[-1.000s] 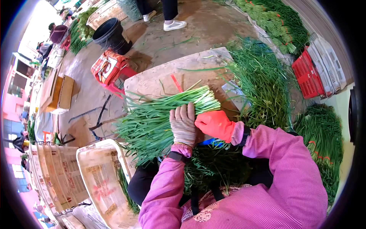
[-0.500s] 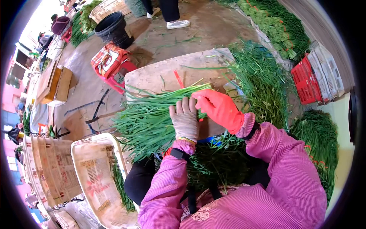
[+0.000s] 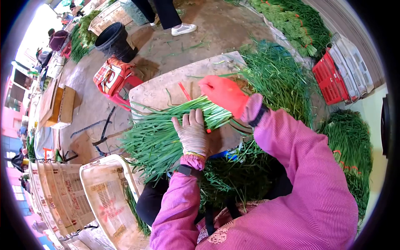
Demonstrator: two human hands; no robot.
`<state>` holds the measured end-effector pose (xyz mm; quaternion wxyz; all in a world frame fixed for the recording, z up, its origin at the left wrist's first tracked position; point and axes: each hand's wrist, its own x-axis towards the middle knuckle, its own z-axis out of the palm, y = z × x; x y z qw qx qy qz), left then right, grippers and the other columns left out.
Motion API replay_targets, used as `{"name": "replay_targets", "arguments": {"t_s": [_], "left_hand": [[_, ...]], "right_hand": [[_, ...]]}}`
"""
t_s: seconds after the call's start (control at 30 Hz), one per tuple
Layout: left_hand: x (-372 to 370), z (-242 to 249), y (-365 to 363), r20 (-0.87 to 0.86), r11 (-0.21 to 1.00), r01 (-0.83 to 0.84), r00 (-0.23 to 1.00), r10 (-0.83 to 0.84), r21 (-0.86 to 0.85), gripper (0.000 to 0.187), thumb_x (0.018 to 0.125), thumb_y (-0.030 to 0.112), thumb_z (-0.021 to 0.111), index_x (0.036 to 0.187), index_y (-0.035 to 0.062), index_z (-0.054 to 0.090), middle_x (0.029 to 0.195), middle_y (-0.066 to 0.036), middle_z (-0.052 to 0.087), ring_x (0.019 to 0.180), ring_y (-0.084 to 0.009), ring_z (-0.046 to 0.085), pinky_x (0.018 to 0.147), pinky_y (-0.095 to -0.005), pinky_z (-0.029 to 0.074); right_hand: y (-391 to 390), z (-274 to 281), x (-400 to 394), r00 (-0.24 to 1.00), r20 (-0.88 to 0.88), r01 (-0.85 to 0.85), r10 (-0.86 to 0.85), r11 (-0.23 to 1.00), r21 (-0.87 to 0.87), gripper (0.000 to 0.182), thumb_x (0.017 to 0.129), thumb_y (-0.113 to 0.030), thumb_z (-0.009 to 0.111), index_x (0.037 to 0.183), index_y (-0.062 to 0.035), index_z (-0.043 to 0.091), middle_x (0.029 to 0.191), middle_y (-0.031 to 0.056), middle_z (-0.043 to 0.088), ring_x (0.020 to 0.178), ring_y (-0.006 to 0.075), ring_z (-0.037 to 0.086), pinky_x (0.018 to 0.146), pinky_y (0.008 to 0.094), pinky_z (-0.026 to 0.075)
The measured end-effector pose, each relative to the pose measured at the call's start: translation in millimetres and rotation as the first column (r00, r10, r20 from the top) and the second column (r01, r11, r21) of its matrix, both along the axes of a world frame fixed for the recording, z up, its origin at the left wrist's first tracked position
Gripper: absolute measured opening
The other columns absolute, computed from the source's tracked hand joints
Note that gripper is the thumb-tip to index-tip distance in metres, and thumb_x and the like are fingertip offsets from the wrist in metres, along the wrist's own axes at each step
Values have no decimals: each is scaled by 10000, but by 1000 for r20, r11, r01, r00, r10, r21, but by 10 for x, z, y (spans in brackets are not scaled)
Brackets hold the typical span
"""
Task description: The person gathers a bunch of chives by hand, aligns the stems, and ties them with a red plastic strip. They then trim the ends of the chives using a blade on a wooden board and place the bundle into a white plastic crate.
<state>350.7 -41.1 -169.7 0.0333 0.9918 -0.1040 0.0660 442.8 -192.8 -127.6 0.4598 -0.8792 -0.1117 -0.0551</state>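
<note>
A bunch of long green chives (image 3: 156, 130) lies across a wooden board (image 3: 166, 79), its pale stalk ends pointing right. My left hand (image 3: 191, 132), in a greyish knitted glove, holds the bunch from above, fingers over the stalks. In a red rubber glove, my right hand (image 3: 223, 95) is closed just above the stalk ends; what its fingers hold, if anything, is hidden. A red strip (image 3: 184, 91) lies on the board behind the bunch. Below my left fingers, a small red piece (image 3: 208, 131) shows at the bunch's near edge.
Loose chives (image 3: 277, 79) are heaped at the board's right. Tied bunches (image 3: 348, 146) lie farther right, near a red crate (image 3: 331, 79). A white basket (image 3: 106, 196) stands at lower left. Beyond the board are a pink stool (image 3: 118, 79), a black bucket (image 3: 114, 39) and a person's shoe (image 3: 183, 29).
My right hand has moved up and left, away from beside my left fingers, uncovering the pale stalk ends. The left hand stays on the bunch. The whole view has shifted slightly.
</note>
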Motion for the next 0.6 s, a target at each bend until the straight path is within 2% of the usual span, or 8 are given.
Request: {"name": "replay_targets", "arguments": {"t_s": [0.07, 0.17, 0.2, 0.3, 0.43, 0.47, 0.53, 0.6], "left_hand": [[-7, -5, -13, -19, 1000, -10, 1000, 10, 19, 649, 779, 295, 682, 1354, 108, 446, 1344, -53, 525, 1231, -239, 495, 1122, -609, 194], [-22, -73, -6, 0, 999, -12, 1000, 12, 30, 621, 789, 241, 656, 1359, 107, 447, 1363, -47, 510, 1248, -236, 482, 1121, -606, 198], [-36, -59, -6, -5, 1000, -13, 1000, 13, 5, 632, 785, 258, 664, 1363, 118, 451, 1376, -55, 496, 1265, -249, 462, 1121, -601, 200], [-103, -32, -3, 65, 997, -52, 996, 56, -63, 555, 835, 232, 602, 1361, 147, 447, 1359, -81, 493, 1272, -277, 444, 1116, -621, 199], [-181, -361, -9, 232, 993, -83, 967, 101, -84, 454, 869, 203, 545, 1320, 172, 496, 1388, -111, 461, 1290, -329, 419, 1112, -610, 224], [-199, -431, -4, 314, 997, -82, 946, 79, -6, 558, 775, 315, 661, 1286, 165, 494, 1416, -121, 416, 1313, -352, 393, 1102, -587, 247], [-250, -430, -31, 335, 997, -69, 939, 72, -19, 581, 767, 317, 668, 1298, 164, 488, 1412, -126, 415, 1309, -357, 393, 1099, -587, 255], [-244, -428, -46, 430, 998, -63, 901, 59, -4, 720, 707, 358, 728, 1352, 177, 465, 1417, -134, 403, 1303, -362, 391, 1093, -586, 266]], "right_hand": [[130, 29, 202, 994, -99, -47, 38, 995, -90, 327, 854, -328, 612, 1030, -55, 650, 957, 169, 696, 907, 364, 657, 809, 449, 512], [336, -215, 570, 979, -150, -169, 138, 960, -221, 447, 855, -325, 624, 1185, -24, 594, 1016, 184, 687, 915, 359, 657, 811, 412, 517], [426, -298, 604, 982, -94, -173, 163, 978, -117, 506, 825, -320, 644, 1230, -25, 574, 1024, 188, 681, 901, 364, 654, 791, 420, 518], [649, -322, 587, 982, -57, -188, 181, 964, -185, 523, 816, -311, 658, 1246, -28, 571, 996, 181, 686, 884, 357, 657, 777, 436, 516], [629, -85, -103, 957, 204, -190, 208, 976, -102, 299, 900, -193, 618, 1155, -37, 631, 963, 139, 702, 888, 337, 662, 762, 417, 526], [566, -103, -229, 954, 202, -203, 221, 974, -104, 299, 900, -193, 618, 1155, -37, 631, 963, 139, 702, 888, 337, 662, 762, 417, 526], [391, -129, -426, 932, 280, -254, 229, 966, 53, 218, 925, -117, 583, 1120, -51, 653, 1001, 123, 705, 924, 322, 665, 770, 393, 532], [204, -34, -527, 928, 307, -218, 211, 976, -11, 225, 921, -103, 584, 1130, -57, 652, 1020, 123, 704, 936, 314, 665, 791, 390, 531]]}}
